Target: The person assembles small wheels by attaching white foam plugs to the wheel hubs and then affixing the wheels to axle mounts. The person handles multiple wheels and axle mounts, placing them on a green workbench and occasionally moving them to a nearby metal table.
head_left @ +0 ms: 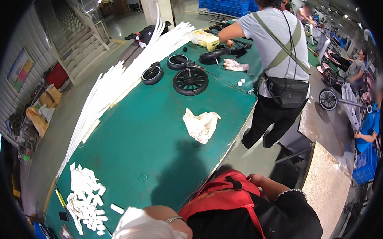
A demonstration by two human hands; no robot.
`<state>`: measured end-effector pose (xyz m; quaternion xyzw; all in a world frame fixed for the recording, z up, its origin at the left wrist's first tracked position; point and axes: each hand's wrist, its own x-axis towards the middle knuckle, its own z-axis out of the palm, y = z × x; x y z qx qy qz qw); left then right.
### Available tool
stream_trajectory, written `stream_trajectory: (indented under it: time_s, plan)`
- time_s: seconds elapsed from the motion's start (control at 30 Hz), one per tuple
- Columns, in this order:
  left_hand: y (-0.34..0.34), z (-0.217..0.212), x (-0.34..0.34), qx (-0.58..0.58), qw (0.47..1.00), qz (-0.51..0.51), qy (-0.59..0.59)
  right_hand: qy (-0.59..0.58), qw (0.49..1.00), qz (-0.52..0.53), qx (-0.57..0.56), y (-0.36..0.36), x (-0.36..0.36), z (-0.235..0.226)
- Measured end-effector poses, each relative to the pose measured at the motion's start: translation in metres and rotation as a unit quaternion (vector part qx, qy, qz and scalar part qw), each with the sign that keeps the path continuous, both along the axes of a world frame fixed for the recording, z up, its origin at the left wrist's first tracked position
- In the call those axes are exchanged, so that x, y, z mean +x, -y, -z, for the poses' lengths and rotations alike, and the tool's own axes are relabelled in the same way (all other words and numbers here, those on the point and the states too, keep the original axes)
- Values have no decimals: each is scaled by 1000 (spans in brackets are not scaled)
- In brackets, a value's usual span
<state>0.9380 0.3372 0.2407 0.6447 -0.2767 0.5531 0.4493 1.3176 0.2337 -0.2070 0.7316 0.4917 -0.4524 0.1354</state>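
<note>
At the lower edge my left forearm, with a bracelet, bends over the table. My left hand (147,227) is covered in crumpled white fabric, a glove or cloth; its fingers are hidden. My right hand (256,179) is at my waist, its fingers curled on the edge of the red apron (222,197) I wear over a black top. Close to my left hand lie a single short white tube (117,208) and a heap of short white pieces (91,206). A crumpled off-white cloth (200,125) rests mid-table.
Long white strips (106,89) run along the far left edge of the green table (127,146). Black wheels (190,81) and a pinkish-white glove (235,65) lie farther off. Another person (278,46) in grey works at the table's far right. A tan board (328,187) stands at right.
</note>
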Motion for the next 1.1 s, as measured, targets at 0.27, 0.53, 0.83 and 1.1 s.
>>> stream_trajectory:
  time_s: [0.27, 0.53, 0.83, 1.1]
  plan:
    - [-40, 11, 62, 21, 995, 77, -65, -58, 997, -9, -40, -32, 30, 29]
    - [-126, 22, 159, 37, 980, 139, -140, -101, 970, 42, 215, -161, 47, 12]
    - [-190, 30, 228, 64, 963, 173, -196, -93, 991, -66, 64, -202, 103, 37]
    - [-201, 66, 196, -5, 715, -445, -539, -22, 995, 72, 61, -169, 150, 75]
